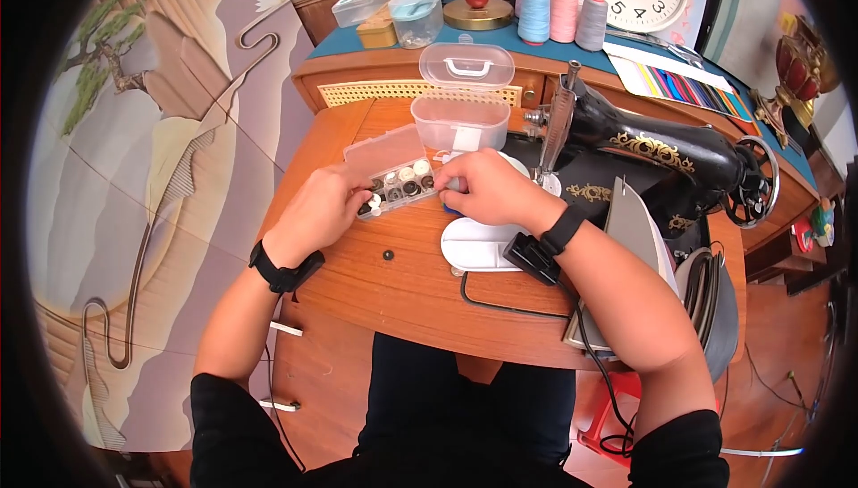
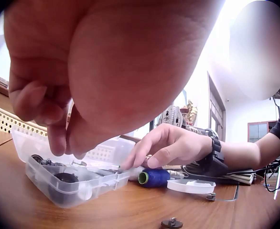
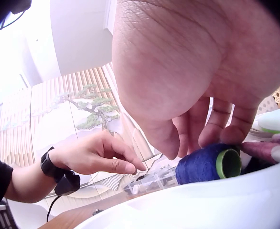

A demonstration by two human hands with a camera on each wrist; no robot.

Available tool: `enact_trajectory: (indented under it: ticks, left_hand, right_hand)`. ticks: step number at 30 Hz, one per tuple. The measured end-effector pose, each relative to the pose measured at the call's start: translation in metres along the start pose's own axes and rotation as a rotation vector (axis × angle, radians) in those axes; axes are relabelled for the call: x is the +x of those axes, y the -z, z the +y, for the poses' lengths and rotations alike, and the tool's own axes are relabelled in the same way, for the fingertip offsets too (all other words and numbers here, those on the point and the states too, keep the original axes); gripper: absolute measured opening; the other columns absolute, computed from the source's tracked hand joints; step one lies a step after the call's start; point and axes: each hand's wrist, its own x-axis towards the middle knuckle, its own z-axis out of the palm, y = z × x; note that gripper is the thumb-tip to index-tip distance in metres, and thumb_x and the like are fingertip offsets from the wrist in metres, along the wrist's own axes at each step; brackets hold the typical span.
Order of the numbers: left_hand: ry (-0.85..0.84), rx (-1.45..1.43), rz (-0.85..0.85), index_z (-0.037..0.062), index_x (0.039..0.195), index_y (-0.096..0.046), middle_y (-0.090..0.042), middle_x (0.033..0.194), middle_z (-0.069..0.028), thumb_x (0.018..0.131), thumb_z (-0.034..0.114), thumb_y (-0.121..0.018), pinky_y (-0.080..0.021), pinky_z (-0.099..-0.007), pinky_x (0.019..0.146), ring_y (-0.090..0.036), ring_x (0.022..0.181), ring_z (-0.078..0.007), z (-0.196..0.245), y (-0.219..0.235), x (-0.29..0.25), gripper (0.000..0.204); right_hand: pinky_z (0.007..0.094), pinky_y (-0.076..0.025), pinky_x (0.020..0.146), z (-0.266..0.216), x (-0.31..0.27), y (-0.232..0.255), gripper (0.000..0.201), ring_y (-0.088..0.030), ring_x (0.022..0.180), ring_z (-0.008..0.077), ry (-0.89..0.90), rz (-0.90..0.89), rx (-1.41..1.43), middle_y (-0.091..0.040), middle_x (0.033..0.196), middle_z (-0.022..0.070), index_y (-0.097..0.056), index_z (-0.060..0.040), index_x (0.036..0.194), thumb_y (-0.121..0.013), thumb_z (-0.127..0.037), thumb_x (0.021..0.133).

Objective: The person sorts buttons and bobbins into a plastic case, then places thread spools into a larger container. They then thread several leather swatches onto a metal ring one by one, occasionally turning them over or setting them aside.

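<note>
A clear plastic compartment box [image 1: 398, 191] lies with its lid raised on the wooden table. Inside are small round black and white pieces like buttons. My left hand [image 1: 317, 211] bends over its left end, thumb and fingertips close together and pointing down at the compartments; I cannot tell whether they pinch a piece. At the opposite end, my right hand [image 1: 492, 189] has its fingertips right at the box, the thumb apart from them. A blue thread spool [image 3: 202, 164] lies under that hand. One dark round piece [image 1: 388, 255] sits on the table in front.
A white oval lid-like tray [image 1: 483, 245] lies beside my right wrist. Behind the box stands an open clear tub [image 1: 460, 122]. The black sewing machine [image 1: 652, 135] occupies the right side, with a grey booklet [image 1: 617, 265] before it. Thread cones [image 1: 563, 10] stand at the back.
</note>
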Motion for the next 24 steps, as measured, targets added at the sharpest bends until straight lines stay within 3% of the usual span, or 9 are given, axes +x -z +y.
enact_trajectory:
  ticks: [3, 6, 8, 12, 15, 22, 24]
  left_hand:
    - [0.017, -0.004, 0.023, -0.0035, 0.095, -0.071, -0.067, 0.085, -0.0197, 0.086, 0.003, -0.07, -0.052, -0.0418, 0.072, -0.065, 0.08, -0.0376, 0.012, 0.008, -0.003, 0.011]
    - [-0.007, -0.127, -0.086, -0.0033, 0.094, -0.071, -0.068, 0.086, -0.0195, 0.087, 0.005, -0.071, -0.052, -0.0415, 0.073, -0.065, 0.08, -0.037, 0.018, 0.007, -0.011, 0.011]
    - [-0.141, -0.156, -0.226, -0.0027, 0.094, -0.071, -0.067, 0.086, -0.0181, 0.087, 0.008, -0.073, -0.052, -0.0406, 0.071, -0.065, 0.079, -0.0346, 0.024, 0.004, -0.015, 0.013]
    - [-0.07, -0.227, -0.325, -0.0015, 0.097, -0.071, -0.065, 0.082, -0.0149, 0.087, 0.008, -0.074, -0.051, -0.0388, 0.067, -0.064, 0.075, -0.0308, 0.037, 0.008, -0.023, 0.014]
    - [-0.133, -0.221, -0.292, -0.0012, 0.097, -0.07, -0.066, 0.083, -0.0147, 0.085, 0.007, -0.075, -0.051, -0.0387, 0.066, -0.064, 0.074, -0.0307, 0.027, 0.0, -0.028, 0.015]
    - [-0.082, -0.207, -0.302, -0.0014, 0.094, -0.069, -0.066, 0.083, -0.0151, 0.085, 0.005, -0.074, -0.05, -0.0387, 0.066, -0.063, 0.072, -0.0308, 0.026, -0.001, -0.029, 0.012]
    - [-0.108, -0.191, -0.199, -0.0013, 0.092, -0.068, -0.065, 0.081, -0.0156, 0.085, 0.004, -0.073, -0.05, -0.0386, 0.065, -0.062, 0.07, -0.0307, 0.02, 0.0, -0.026, 0.01]
  right_hand:
    - [0.0403, -0.055, 0.075, -0.001, 0.0, 0.001, 0.016, -0.07, 0.079, 0.0356, 0.007, -0.003, 0.002, -0.072, 0.084, 0.0198, -0.073, -0.0008, 0.093, -0.068, -0.009, 0.081]
    - [0.0403, -0.055, 0.075, 0.0, 0.001, 0.0, 0.016, -0.07, 0.079, 0.0356, 0.014, -0.001, 0.0, -0.072, 0.084, 0.0198, -0.073, -0.0006, 0.093, -0.069, -0.01, 0.081]
    - [0.0402, -0.055, 0.075, 0.0, 0.001, 0.0, 0.016, -0.07, 0.079, 0.0357, 0.021, 0.004, -0.002, -0.072, 0.083, 0.0198, -0.073, -0.0006, 0.093, -0.069, -0.01, 0.081]
    - [0.0402, -0.055, 0.076, -0.002, 0.0, 0.001, 0.017, -0.07, 0.08, 0.0359, -0.003, -0.004, 0.001, -0.073, 0.085, 0.0199, -0.073, -0.0003, 0.093, -0.069, -0.01, 0.081]
    - [0.0402, -0.056, 0.077, -0.003, 0.0, 0.001, 0.017, -0.071, 0.082, 0.036, 0.001, -0.006, -0.003, -0.073, 0.087, 0.02, -0.074, -0.0003, 0.094, -0.069, -0.01, 0.081]
    - [0.0399, -0.056, 0.078, -0.001, 0.0, 0.0, 0.017, -0.071, 0.083, 0.0361, -0.006, -0.003, -0.005, -0.073, 0.088, 0.0199, -0.074, -0.0007, 0.094, -0.068, -0.01, 0.081]
    - [0.04, -0.056, 0.078, -0.001, 0.0, 0.0, 0.017, -0.071, 0.083, 0.036, 0.008, 0.0, -0.008, -0.073, 0.087, 0.0199, -0.074, -0.0008, 0.094, -0.068, -0.01, 0.081]
